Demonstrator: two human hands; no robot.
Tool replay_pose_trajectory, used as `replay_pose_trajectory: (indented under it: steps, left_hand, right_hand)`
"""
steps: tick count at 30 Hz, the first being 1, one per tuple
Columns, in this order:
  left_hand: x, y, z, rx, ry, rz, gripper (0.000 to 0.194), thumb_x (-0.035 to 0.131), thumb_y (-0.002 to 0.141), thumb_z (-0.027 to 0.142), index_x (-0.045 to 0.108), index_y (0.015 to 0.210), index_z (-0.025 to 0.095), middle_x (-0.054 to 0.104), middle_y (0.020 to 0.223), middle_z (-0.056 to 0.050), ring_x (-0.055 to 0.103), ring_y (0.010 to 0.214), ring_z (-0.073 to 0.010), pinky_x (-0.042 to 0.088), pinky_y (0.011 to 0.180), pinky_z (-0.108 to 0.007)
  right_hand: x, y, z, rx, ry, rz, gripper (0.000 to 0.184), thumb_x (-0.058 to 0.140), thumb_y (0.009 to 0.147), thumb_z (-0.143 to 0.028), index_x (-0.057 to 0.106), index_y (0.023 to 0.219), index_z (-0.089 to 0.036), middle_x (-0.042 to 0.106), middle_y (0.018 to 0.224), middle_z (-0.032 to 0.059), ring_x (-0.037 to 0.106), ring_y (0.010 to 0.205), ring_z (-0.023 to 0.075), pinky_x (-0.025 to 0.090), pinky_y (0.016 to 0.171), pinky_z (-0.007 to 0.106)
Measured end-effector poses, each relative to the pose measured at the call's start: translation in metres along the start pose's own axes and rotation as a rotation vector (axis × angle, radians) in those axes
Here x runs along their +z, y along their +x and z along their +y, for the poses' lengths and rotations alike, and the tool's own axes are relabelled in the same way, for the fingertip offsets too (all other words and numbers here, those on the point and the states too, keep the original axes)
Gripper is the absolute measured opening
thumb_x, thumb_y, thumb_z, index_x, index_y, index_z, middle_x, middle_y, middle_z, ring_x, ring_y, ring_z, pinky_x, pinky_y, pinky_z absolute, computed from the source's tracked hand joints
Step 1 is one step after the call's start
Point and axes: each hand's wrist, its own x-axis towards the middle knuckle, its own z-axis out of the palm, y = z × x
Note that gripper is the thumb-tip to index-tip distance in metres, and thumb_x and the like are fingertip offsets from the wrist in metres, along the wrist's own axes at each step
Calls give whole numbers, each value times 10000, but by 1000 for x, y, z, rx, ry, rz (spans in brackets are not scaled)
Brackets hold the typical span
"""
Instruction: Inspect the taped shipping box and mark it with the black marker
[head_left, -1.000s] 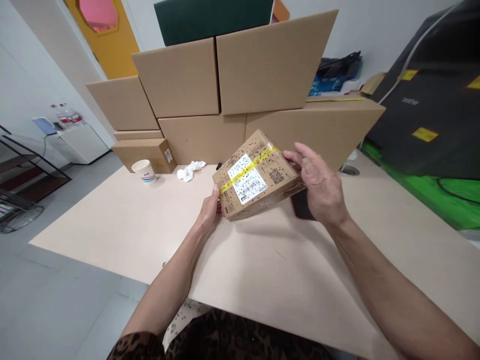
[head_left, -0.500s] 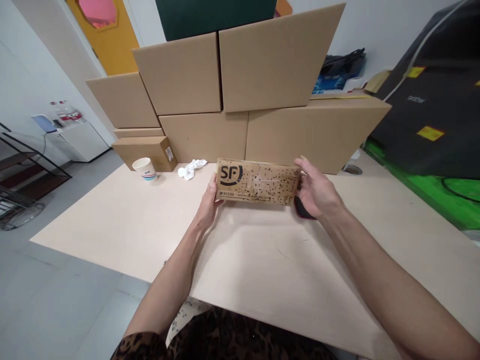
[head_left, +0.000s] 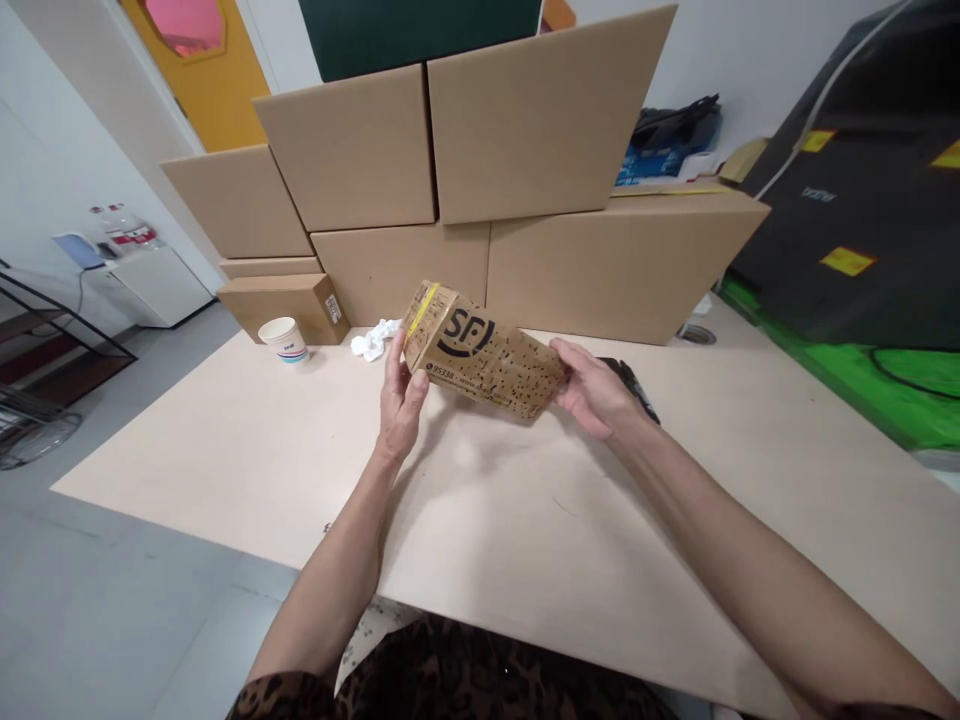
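A small brown cardboard parcel point(head_left: 480, 350) with a black "SF" logo and a strip of yellow tape hangs tilted above the pale table point(head_left: 300, 450), its left end higher. My left hand point(head_left: 399, 395) grips its left end from below. My right hand point(head_left: 596, 388) holds its right end. A dark flat phone-like object point(head_left: 634, 378) lies on the table just behind my right hand.
A wall of large cardboard boxes point(head_left: 517, 120) stands along the table's back edge. A paper cup point(head_left: 283, 340), a small flat box point(head_left: 281, 303) and a crumpled white tissue point(head_left: 375, 340) sit at the back left. A black and green machine point(head_left: 855, 230) is on the right.
The parcel has been turned from its label face to its SF side, then tilted with its left end raised. My right hand moved left, uncovering the dark object.
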Motion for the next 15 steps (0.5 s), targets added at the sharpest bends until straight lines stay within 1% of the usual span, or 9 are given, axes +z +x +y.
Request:
replay_pose_trajectory:
  steps: [2, 4, 6, 8, 10, 12, 13, 15]
  left_hand:
    - [-7, 2, 4, 114, 157, 1, 706, 580, 910, 688, 475, 1524, 356, 431, 1638, -47, 306, 1554, -315, 191, 1294, -547]
    - [-12, 3, 7, 217, 282, -23, 704, 518, 914, 735, 487, 1518, 373, 438, 1636, -37, 288, 1557, -323, 146, 1295, -578]
    - [-14, 4, 9, 287, 285, -79, 694, 421, 938, 762, 490, 1517, 384, 407, 1656, -32, 267, 1570, -322, 130, 1295, -585]
    - [-12, 3, 10, 313, 197, -141, 681, 363, 961, 753, 488, 1519, 384, 341, 1689, -31, 224, 1591, -320, 144, 1294, -579]
    - [-6, 0, 11, 310, 128, -192, 651, 422, 965, 717, 474, 1526, 389, 256, 1722, -22, 152, 1611, -327, 159, 1292, -580]
    - [1, -4, 12, 311, 106, -230, 677, 527, 944, 673, 420, 1554, 401, 168, 1746, -10, 76, 1620, -343, 140, 1294, -594]
    - [5, -7, 12, 310, 96, -247, 725, 558, 929, 669, 373, 1578, 403, 124, 1755, -7, 44, 1621, -351, 124, 1296, -601]
    - [10, -12, 14, 302, 54, -273, 862, 574, 891, 716, 261, 1623, 387, 47, 1763, -18, -3, 1619, -370, 101, 1300, -607]
  right_hand:
    - [0, 0, 8, 84, 31, -25, 148, 791, 812, -348, 698, 877, -253, 719, 886, 10, 640, 813, 173, 554, 643, 299]
    - [-2, 1, 18, 158, 30, -38, 95, 767, 831, -310, 714, 879, -247, 738, 881, 12, 653, 789, 172, 565, 641, 303]
    - [-4, 3, 28, 218, 12, -52, 53, 748, 833, -266, 734, 874, -235, 751, 860, 9, 656, 747, 164, 556, 615, 288]
    - [-8, 6, 38, 255, 3, -60, 33, 732, 828, -233, 747, 855, -223, 761, 830, 9, 660, 715, 159, 549, 611, 281]
    - [-13, 11, 46, 253, 14, -69, 50, 728, 817, -220, 759, 856, -222, 782, 850, 12, 683, 747, 166, 564, 665, 293]
    - [-18, 15, 52, 216, 39, -90, 120, 748, 797, -225, 774, 913, -236, 803, 923, 11, 714, 842, 184, 581, 770, 321]
    - [-21, 17, 54, 193, 54, -100, 173, 765, 780, -227, 777, 952, -247, 809, 959, 8, 723, 896, 195, 582, 827, 339]
    - [-25, 20, 57, 136, 84, -114, 259, 798, 747, -232, 775, 1003, -267, 811, 1019, 2, 725, 1004, 216, 570, 930, 368]
